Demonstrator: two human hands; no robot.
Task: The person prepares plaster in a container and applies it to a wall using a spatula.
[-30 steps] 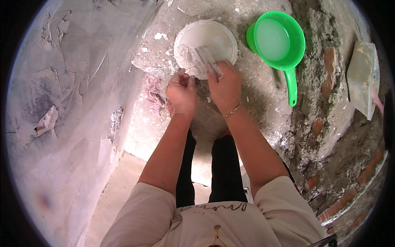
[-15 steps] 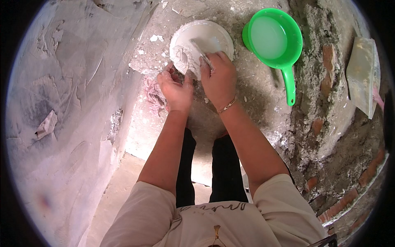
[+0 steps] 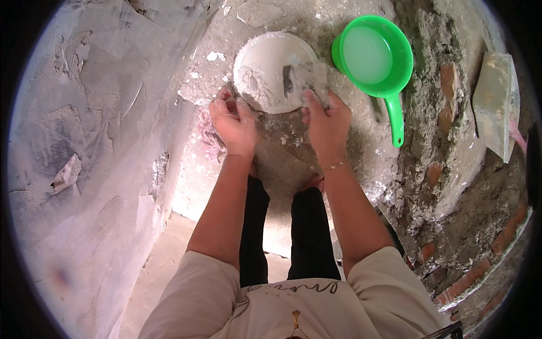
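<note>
A round white bowl [image 3: 276,42] holds white paste [image 3: 255,85], a lump of it at the left side. My right hand [image 3: 329,125] is closed on a flat scraper [image 3: 305,79], smeared by motion over the bowl's right side. Its blade shows dark along one edge and whitish elsewhere. At the bowl's lower left rim is my left hand [image 3: 234,125], its fingers loosely curled and apart from the thumb, with nothing seen in them. The thumb lies close to the rim; whether it touches cannot be told. White residue marks the fingers.
A green dipper [image 3: 406,56] with cloudy whitish liquid stands right of the bowl. A crumpled pinkish cloth [image 3: 210,138] lies beside my left wrist. Rough rubble and brick [image 3: 446,101] run along the right, near a pale bag [image 3: 492,104]. A smeared grey surface [image 3: 96,130] fills the left.
My right hand has moved right and toward me, swinging the scraper from the bowl's middle to its right side. My left hand has shifted slightly left.
</note>
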